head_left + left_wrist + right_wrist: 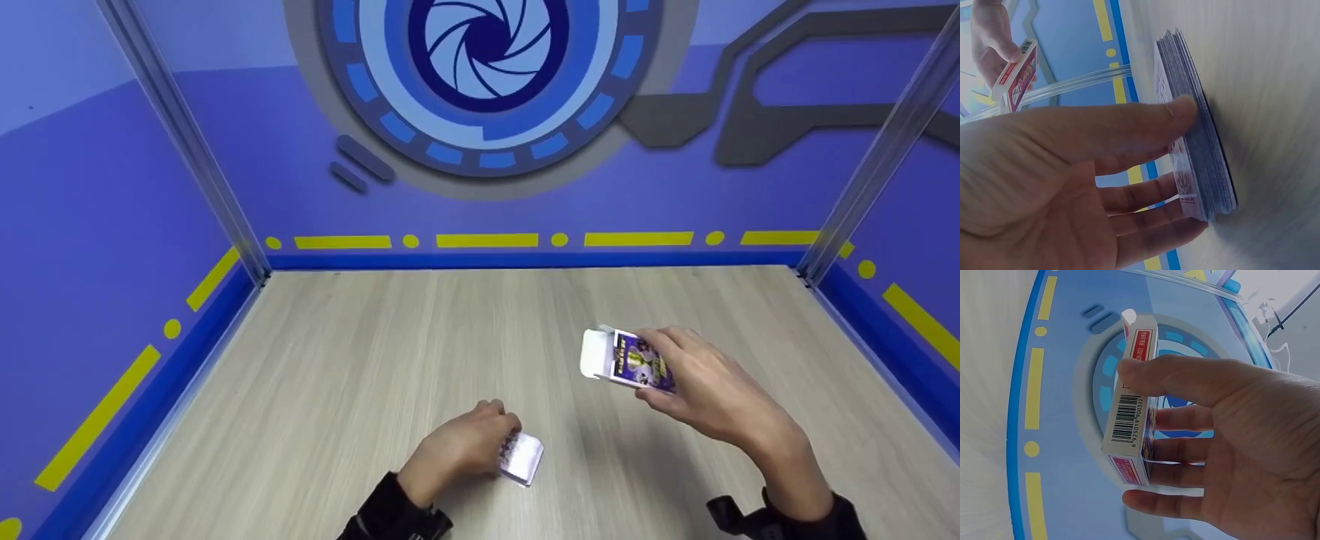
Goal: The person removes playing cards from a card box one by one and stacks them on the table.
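1. Holding a deck of cards (522, 459), the left hand (461, 444) pinches it low over the front part of the table (390, 337). Whether the underside touches the wood cannot be told.

2. Left grip, left wrist view: the thumb (1129, 125) presses one long edge, while the fingers (1145, 239) reach the far side. The layers look slightly uneven at the short ends. An even, moderate squeeze probably suits best; too hard may bow the cards, too loose may let the lowest slide out.

3. The right hand (720, 386) pinches a card box (637, 364), raised above the table, right of the deck and farther from the person. Box and deck are well apart.

4. Right grip, right wrist view: the thumb lies on the narrow side beside the barcode (1126, 419); the fingers, slightly spread, support the box from behind. Light pressure should spare the thin walls from buckling.

5. The white flap (595, 354) projects leftward from the open end, free of both hands; the inside is not visible. Leaving it unpressed likely avoids a crease and a narrowed mouth.
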A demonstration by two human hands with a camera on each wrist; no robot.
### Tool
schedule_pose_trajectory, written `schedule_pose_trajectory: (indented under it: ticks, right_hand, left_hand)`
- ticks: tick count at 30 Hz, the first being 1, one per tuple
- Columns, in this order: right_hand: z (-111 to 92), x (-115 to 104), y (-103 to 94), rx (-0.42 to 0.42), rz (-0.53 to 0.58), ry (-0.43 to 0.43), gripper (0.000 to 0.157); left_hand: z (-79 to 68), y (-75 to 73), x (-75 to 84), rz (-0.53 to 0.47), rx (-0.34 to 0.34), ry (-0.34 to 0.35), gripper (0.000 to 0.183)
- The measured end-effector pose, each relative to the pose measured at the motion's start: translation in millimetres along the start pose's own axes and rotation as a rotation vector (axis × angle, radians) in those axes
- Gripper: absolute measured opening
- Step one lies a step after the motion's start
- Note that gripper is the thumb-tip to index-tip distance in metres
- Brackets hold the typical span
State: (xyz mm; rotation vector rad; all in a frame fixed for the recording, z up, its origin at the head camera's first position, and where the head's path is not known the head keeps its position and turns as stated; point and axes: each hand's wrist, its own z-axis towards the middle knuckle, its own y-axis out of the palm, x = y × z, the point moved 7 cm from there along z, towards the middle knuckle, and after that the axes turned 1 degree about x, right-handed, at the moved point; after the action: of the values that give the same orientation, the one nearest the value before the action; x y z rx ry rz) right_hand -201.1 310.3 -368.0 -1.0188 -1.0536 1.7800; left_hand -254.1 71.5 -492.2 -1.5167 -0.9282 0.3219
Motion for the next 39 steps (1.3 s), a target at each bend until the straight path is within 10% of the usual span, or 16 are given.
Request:
schedule_pose_trajectory:
  ticks: [27,33,39]
  right_hand:
    - [-1.1,-0.9,1.5,-0.016,0.020,0.013,0.066]
    - [0.2,-3.8,0.8,0.011,0.041,0.006,0.065]
    - [3.1,-13.0,6.6,0.030,0.047,-0.024,0.067]
  left_hand:
    - [-0.1,-3.2,-0.9,0.006,0.013,0.012,0.070]
    - [2.2,-34.1,3.7,-0.092,0.289,0.048,0.048]
    - [-12.7,-69.7,24.0,-0.418,0.649,0.200,0.008]
